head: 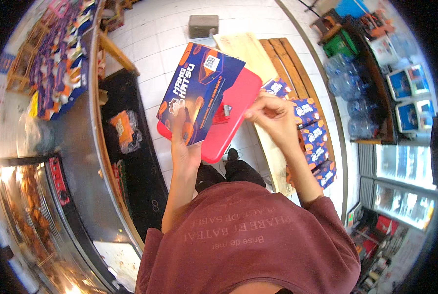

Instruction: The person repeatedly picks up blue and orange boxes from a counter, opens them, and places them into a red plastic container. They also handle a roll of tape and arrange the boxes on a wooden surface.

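My left hand (184, 137) is shut on a flat blue-and-orange printed cardboard food box (193, 88), its thumb across the face and its fingers hidden behind. Beneath the box, partly covered, is a rounded red plastic piece (241, 95), maybe a lid or a stool top. A small metal object (226, 110) shows on the red surface beside the box. My right hand (276, 117) has its fingers curled, thumb and forefinger close together by the red piece's right edge. Whether they pinch anything is unclear.
Several matching boxes (312, 136) line a slatted wooden bench (290, 60) to the right, alongside a pale wooden plank (241, 44). At left runs a counter (79, 143) with a lit food display case (31, 217). A grey block (203, 26) stands on the tiled floor ahead.
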`<state>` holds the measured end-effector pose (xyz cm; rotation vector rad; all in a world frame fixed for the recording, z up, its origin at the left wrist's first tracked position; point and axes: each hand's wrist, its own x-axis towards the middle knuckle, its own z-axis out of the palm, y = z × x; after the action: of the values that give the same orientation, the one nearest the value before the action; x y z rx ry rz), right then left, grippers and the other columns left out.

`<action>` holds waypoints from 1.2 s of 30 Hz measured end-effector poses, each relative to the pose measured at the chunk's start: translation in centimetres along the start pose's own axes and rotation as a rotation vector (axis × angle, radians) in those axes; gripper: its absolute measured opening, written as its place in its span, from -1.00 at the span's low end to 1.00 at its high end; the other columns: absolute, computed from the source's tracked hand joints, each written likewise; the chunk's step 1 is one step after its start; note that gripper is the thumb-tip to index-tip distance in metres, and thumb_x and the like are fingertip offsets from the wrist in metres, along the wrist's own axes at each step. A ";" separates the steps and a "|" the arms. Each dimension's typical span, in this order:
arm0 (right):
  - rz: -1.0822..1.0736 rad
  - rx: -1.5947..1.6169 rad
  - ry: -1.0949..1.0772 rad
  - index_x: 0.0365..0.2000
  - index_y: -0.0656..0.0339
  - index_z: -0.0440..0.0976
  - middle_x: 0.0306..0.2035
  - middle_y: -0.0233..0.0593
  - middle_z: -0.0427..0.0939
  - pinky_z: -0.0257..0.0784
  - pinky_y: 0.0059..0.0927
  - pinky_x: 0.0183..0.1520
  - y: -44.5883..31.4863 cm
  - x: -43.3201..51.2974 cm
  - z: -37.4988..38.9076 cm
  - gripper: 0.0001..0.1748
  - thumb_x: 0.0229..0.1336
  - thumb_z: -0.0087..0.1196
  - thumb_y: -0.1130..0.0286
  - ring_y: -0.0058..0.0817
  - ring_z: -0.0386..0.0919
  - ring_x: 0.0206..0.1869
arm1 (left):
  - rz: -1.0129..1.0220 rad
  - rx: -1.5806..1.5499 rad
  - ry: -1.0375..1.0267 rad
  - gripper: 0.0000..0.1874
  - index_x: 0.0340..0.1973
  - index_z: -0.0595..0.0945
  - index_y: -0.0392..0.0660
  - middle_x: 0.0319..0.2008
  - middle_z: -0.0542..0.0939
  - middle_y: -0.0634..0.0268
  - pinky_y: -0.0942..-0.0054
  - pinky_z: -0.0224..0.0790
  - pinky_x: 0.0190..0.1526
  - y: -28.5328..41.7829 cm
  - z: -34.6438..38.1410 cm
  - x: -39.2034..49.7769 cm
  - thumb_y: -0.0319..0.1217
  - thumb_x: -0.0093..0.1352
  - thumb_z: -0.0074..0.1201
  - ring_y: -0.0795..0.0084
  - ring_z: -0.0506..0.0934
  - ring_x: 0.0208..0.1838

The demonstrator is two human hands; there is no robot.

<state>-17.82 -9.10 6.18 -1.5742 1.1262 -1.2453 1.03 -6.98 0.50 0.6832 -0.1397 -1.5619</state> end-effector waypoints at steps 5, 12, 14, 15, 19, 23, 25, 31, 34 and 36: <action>0.125 -0.227 0.200 -0.74 0.27 0.41 -0.68 -0.54 0.32 0.02 -0.65 -0.53 2.1 -0.5 -2.0 -0.68 -0.12 0.34 0.40 -0.80 0.16 -0.58 | -0.170 0.031 -0.060 -0.53 0.07 0.41 -0.03 -0.03 0.54 0.28 0.01 0.25 0.12 -4.4 3.2 0.6 -0.15 0.30 0.07 0.32 0.50 0.01; 0.056 -0.170 0.122 -0.70 0.27 0.43 -0.65 -0.48 0.35 0.08 -0.62 -0.49 4.0 -0.4 -11.9 -0.71 -0.16 0.33 0.36 -0.75 0.21 -0.54 | -0.437 -0.089 -0.217 -0.55 0.04 0.48 -0.02 0.03 0.51 0.22 0.17 0.31 0.12 -11.6 6.6 1.9 -0.06 0.34 -0.06 0.24 0.48 0.06; 0.045 -0.235 0.133 -0.60 0.27 0.53 -0.60 -0.42 0.43 0.16 -0.61 -0.44 4.0 -0.2 -15.9 -0.81 -0.16 0.29 0.38 -0.68 0.30 -0.51 | -0.462 -0.181 -0.219 -0.55 0.04 0.48 0.00 0.02 0.52 0.21 0.26 0.35 0.08 -14.6 8.4 2.5 -0.05 0.34 -0.06 0.25 0.48 0.06; 0.021 -0.305 0.141 -0.57 0.27 0.55 -0.57 -0.39 0.46 0.20 -0.59 -0.43 4.0 -0.2 -18.0 -0.84 -0.12 0.27 0.39 -0.66 0.33 -0.50 | -0.472 -0.227 -0.220 -0.56 0.05 0.48 0.01 0.02 0.52 0.21 0.30 0.37 0.06 -16.0 9.3 2.9 -0.05 0.34 -0.06 0.25 0.48 0.06; -0.116 -0.449 0.164 -0.52 0.28 0.57 -0.56 -0.34 0.47 0.25 -0.56 -0.43 4.2 -0.2 -23.7 -0.86 -0.10 0.25 0.41 -0.60 0.39 -0.48 | -0.401 -0.086 -0.163 -0.55 0.05 0.44 -0.07 -0.05 0.56 0.30 0.45 0.36 0.01 -20.0 12.2 4.0 -0.09 0.35 -0.03 0.45 0.51 -0.02; -0.234 -0.220 0.051 -0.51 0.30 0.56 -0.53 -0.31 0.50 0.24 -0.57 -0.43 1.9 0.4 -25.3 -0.84 -0.15 0.28 0.44 -0.58 0.40 -0.48 | -0.356 -0.058 -0.170 -0.53 0.07 0.41 -0.10 -0.05 0.54 0.27 0.40 0.34 0.06 -22.8 13.8 4.8 -0.10 0.36 -0.04 0.43 0.50 0.00; -0.280 -0.107 0.040 -0.52 0.30 0.55 -0.53 -0.31 0.50 0.23 -0.58 -0.43 1.6 0.6 -26.0 -0.82 -0.18 0.30 0.44 -0.58 0.40 -0.48 | -0.343 -0.044 -0.179 -0.51 0.08 0.40 -0.11 -0.04 0.54 0.26 0.38 0.32 0.08 -24.2 15.1 4.5 -0.09 0.35 -0.04 0.42 0.50 0.01; 0.159 0.024 0.246 -0.50 0.27 0.47 -0.61 -0.56 0.36 0.11 -0.71 -0.47 6.5 0.5 -24.6 -0.85 -0.04 0.26 0.49 -0.83 0.19 -0.54 | -0.279 -0.018 -0.133 -0.53 0.04 0.43 -0.08 -0.06 0.54 0.28 0.40 0.34 0.06 -26.5 16.4 4.6 -0.07 0.34 -0.04 0.44 0.51 -0.02; 0.333 0.014 0.258 -0.36 0.26 0.42 -0.64 -0.61 0.30 0.09 -0.72 -0.50 7.8 0.7 -24.8 -0.71 -0.10 0.31 0.48 -0.84 0.17 -0.56 | -0.270 0.024 -0.092 -0.59 -0.04 0.50 -0.02 -0.13 0.58 0.33 0.43 0.43 -0.08 -26.6 16.8 4.5 -0.05 0.34 -0.04 0.48 0.55 -0.11; 0.396 0.123 0.276 -0.27 0.23 0.36 -0.67 -0.64 0.24 0.08 -0.72 -0.51 8.5 1.2 -25.2 -0.58 -0.15 0.35 0.47 -0.84 0.16 -0.59 | -0.303 0.050 -0.101 -0.59 -0.03 0.49 -0.02 -0.13 0.58 0.32 0.42 0.43 -0.07 -26.3 16.1 4.9 -0.05 0.34 -0.04 0.48 0.55 -0.11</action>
<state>-43.72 -14.24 2.90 -1.0428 1.4246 -1.2537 -29.52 -13.11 -0.70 0.6879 -0.1558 -1.8899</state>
